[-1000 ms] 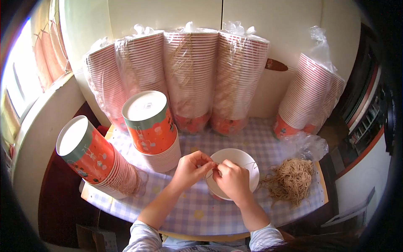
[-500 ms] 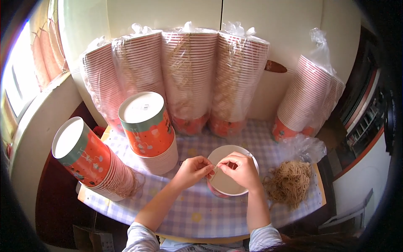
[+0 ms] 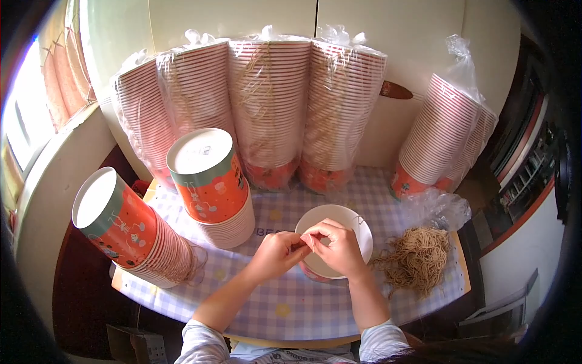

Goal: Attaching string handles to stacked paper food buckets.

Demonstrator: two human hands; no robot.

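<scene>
A white-lined paper bucket (image 3: 362, 242) stands upright on the table in front of me with its mouth up. Over its near left rim, my left hand (image 3: 276, 255) and my right hand (image 3: 337, 247) meet with thumbs and fingers pinched together. A thin pale cord (image 3: 311, 239) runs between the fingertips, mostly hidden by them. Another bit of cord pokes out at the bucket's right rim. Right of the bucket lies a loose heap of tan cords (image 3: 418, 258).
Two upside-down stacks of orange and green buckets, a tilted-looking one (image 3: 127, 230) and a taller one (image 3: 209, 197), stand at the left. Tall bagged bucket stacks (image 3: 267, 109) line the back, with more bagged stacks (image 3: 436, 133) at right. Crumpled clear plastic (image 3: 439, 209) lies behind the cords.
My hands have come closer together, and the right one has turned slightly inward. Less cord shows between the fingertips. The whole view has shifted slightly.
</scene>
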